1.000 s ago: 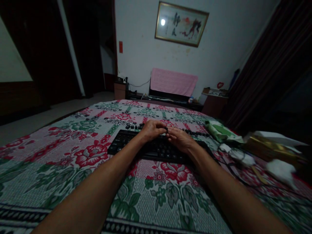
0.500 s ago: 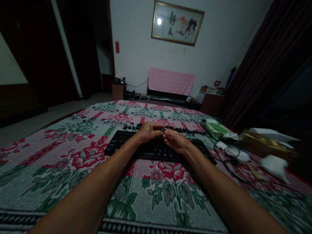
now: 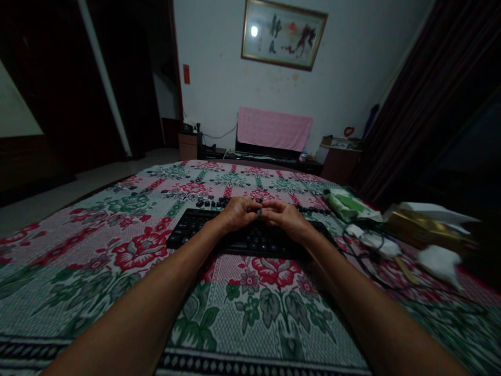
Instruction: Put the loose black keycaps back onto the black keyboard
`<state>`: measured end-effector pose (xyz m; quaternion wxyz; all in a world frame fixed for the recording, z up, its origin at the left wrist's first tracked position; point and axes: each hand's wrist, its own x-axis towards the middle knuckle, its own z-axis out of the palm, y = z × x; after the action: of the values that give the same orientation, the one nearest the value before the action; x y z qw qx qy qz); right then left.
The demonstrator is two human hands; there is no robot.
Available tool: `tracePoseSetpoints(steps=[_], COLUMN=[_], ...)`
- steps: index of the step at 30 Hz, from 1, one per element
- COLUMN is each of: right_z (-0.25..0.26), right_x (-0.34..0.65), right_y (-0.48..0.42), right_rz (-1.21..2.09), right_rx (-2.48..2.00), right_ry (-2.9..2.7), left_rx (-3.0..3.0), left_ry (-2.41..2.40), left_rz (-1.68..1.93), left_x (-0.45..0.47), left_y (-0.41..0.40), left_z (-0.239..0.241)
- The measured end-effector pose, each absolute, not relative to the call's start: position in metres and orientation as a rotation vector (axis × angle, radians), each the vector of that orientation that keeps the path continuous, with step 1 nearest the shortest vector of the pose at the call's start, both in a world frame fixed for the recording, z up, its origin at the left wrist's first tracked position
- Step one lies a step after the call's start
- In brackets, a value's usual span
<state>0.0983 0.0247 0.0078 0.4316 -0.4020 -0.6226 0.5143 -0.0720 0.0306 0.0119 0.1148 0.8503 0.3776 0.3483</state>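
A black keyboard (image 3: 195, 231) lies on a flowered bedspread (image 3: 129, 245). Both hands hover over its far middle rows, fingertips meeting. My left hand (image 3: 238, 213) is curled, pinching a small dark piece that looks like a keycap (image 3: 259, 211). My right hand (image 3: 285, 217) is curled too, its fingertips touching the same piece. Just beyond the keyboard a row of loose black keycaps (image 3: 213, 202) runs along the bedspread.
To the right lie a green and white packet (image 3: 346, 205), a white cable bundle (image 3: 371, 241), a gold box (image 3: 425, 230) and a white wad (image 3: 438, 261). A pink-covered screen (image 3: 274, 128) stands against the far wall under a framed picture (image 3: 282, 34).
The right hand has risen from the keys and closed in on the left hand's fingertips. The view has drifted slightly, so the scene sits a little higher and more to the left.
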Motion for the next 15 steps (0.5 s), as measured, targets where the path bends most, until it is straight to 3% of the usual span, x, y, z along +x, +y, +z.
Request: tracePoseSetpoints(steps=[15], right_z=[-0.003], right_x=[0.097], right_y=[0.032], right_rz=[0.645], right_rx=[-1.064], right_ry=[-1.912], left_rx=[2.419], left_ry=[1.136], left_rz=[1.042], left_x=[-0.071], left_y=[0.030], left_z=[0.008])
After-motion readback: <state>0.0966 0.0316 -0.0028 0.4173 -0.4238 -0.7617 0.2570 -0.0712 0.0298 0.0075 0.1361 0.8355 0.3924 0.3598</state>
